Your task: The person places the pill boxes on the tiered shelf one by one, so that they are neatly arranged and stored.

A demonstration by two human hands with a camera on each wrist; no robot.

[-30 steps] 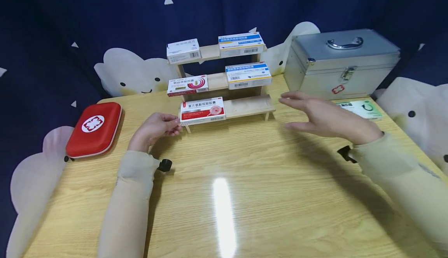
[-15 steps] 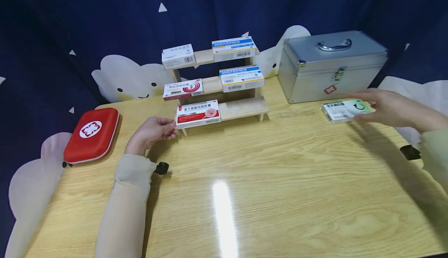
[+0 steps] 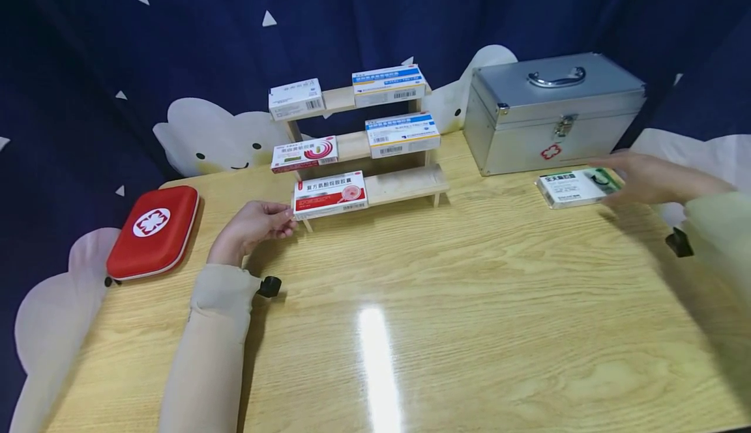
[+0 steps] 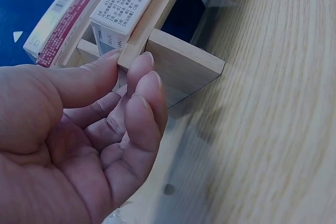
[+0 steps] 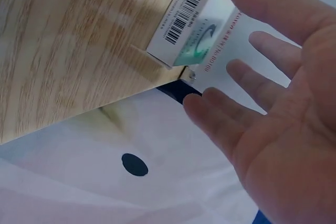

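My left hand [image 3: 253, 227] pinches the left end of the lowest step of a three-tier wooden rack [image 3: 406, 184]; the left wrist view shows thumb and fingertips on the wood edge [image 4: 137, 42]. Just above those fingers sits a red-and-white medicine box [image 3: 330, 197]. At the right, a white-and-green medicine box [image 3: 566, 188] lies flat on the table. My right hand [image 3: 660, 177] is at its right end, overlapping it, with fingers spread and slightly bent. In the right wrist view, the thumb passes over the box's barcode side [image 5: 186, 19], and the other fingers hang apart from it.
Other medicine boxes stand on the upper tiers, among them a blue-and-white box [image 3: 403, 134] and a pink-and-white box [image 3: 305, 153]. A silver metal case [image 3: 545, 117] stands behind the white-and-green box. A red zip case [image 3: 155, 231] lies at the table's left.
My right hand has moved right, from beside the rack to the white-and-green box. The left hand keeps its hold on the rack. The head view has shifted slightly.
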